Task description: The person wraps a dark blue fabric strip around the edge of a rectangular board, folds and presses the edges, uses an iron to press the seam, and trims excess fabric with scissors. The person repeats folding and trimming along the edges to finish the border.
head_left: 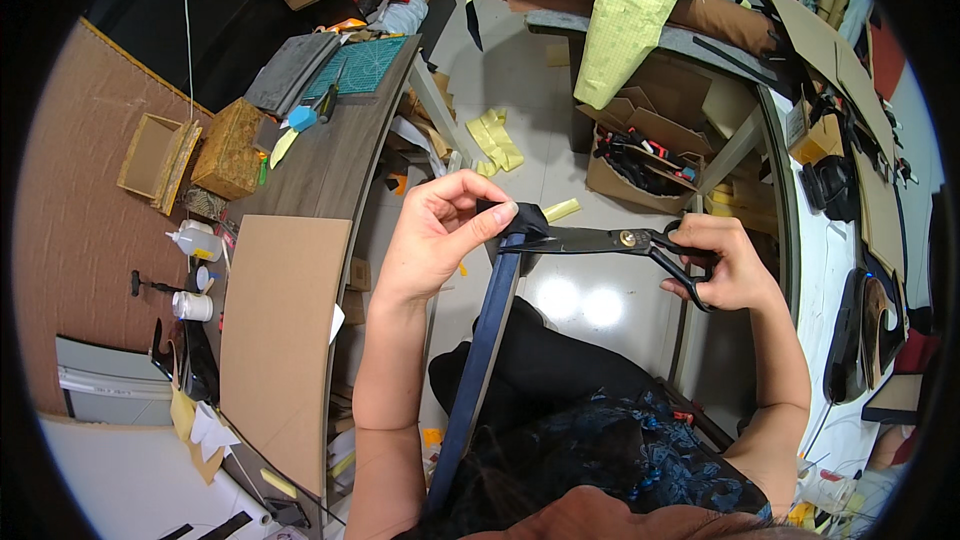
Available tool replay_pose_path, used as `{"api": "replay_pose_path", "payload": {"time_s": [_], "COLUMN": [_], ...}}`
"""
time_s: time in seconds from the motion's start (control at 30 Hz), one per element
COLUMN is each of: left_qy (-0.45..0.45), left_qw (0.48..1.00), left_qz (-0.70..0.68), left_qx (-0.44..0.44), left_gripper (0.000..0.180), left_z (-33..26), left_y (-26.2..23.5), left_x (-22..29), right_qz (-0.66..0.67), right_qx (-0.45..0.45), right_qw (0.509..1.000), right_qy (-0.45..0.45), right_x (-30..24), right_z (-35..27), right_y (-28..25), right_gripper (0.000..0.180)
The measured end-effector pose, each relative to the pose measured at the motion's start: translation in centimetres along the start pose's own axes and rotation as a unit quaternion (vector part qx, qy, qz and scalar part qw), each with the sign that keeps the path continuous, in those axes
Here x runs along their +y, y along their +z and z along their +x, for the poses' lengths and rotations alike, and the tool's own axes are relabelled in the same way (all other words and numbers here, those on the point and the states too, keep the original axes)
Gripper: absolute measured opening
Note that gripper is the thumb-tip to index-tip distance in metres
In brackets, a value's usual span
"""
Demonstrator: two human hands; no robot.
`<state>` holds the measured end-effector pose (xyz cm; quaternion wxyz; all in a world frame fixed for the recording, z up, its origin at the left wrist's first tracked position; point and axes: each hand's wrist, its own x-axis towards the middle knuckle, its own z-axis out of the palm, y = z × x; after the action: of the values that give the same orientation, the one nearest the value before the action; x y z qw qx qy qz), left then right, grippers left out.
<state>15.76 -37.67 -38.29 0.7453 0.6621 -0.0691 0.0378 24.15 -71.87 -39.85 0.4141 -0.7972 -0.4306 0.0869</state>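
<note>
Lap: dark patterned garment (620, 450) at the lower edge, nearest the camera, with a black trouser leg above it.
Strap: long navy-blue strip (478, 370) running from the lap up to the left hand, its top end folded over between the fingers.
Left hand: left hand (435, 230), grip pinched on the upper end of the strap, thumb and fingertips pressed together on the fold.
Right hand: right hand (725, 265), grip closed through the handle loops of the scissors.
Scissors: large black tailor's scissors (610, 240) with a brass pivot screw, held level, blades pointing left, tips at the fold of the strap, just beside the left thumb.
Blades: nearly together; whether they bite the strap cannot be told.
Desk, left: wooden desk (330, 160) carrying a brown board (280, 340), a green cutting mat (358, 65), a woven box (230, 148) and white glue bottles (195, 240).
Floor: pale glossy floor (590, 305) under the hands, with yellow scraps (495, 140) and a cardboard box of tools (645, 165).
Rear: yellow-green gridded sheet (620, 10) draped over a far bench.
</note>
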Motion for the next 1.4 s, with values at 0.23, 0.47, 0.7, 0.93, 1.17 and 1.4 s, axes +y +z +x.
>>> {"api": "replay_pose_path", "payload": {"time_s": [0.23, 0.47, 0.7, 0.93, 1.17, 1.4], "left_qy": [-0.009, -0.016, -0.008, -0.011, -0.018, -0.02], "left_qw": [1.0, 1.0, 1.0, 1.0, 1.0, 1.0], "left_qz": [-0.006, -0.015, -0.019, -0.015, -0.018, -0.02], "left_qx": [0.0, -0.004, -0.01, -0.012, -0.009, -0.005], "left_gripper": [0.01, 0.01, 0.01, 0.01, 0.01, 0.01], "left_z": [-0.1, -0.2, -0.2, -0.1, 0.0, -0.2], "left_y": [-0.1, 0.0, -0.1, -0.1, -0.1, -0.1], "left_x": [0.0, 0.2, 0.1, 0.2, 0.3, 0.4], "right_qz": [-0.002, 0.001, -0.003, -0.017, -0.018, -0.016], "right_qx": [0.005, -0.002, -0.008, -0.015, -0.025, -0.013], "right_qw": [1.0, 1.0, 1.0, 1.0, 1.0, 1.0], "right_qy": [-0.007, -0.014, -0.006, -0.004, -0.002, 0.008], "right_x": [0.0, -0.1, -0.3, -0.3, -0.3, -0.4], "right_z": [-0.2, -0.2, -0.3, -0.3, -0.3, -0.5], "right_y": [-0.2, -0.5, -0.6, -0.9, -1.0, -1.0], "right_gripper": [0.04, 0.038, 0.039, 0.037, 0.035, 0.038]}}
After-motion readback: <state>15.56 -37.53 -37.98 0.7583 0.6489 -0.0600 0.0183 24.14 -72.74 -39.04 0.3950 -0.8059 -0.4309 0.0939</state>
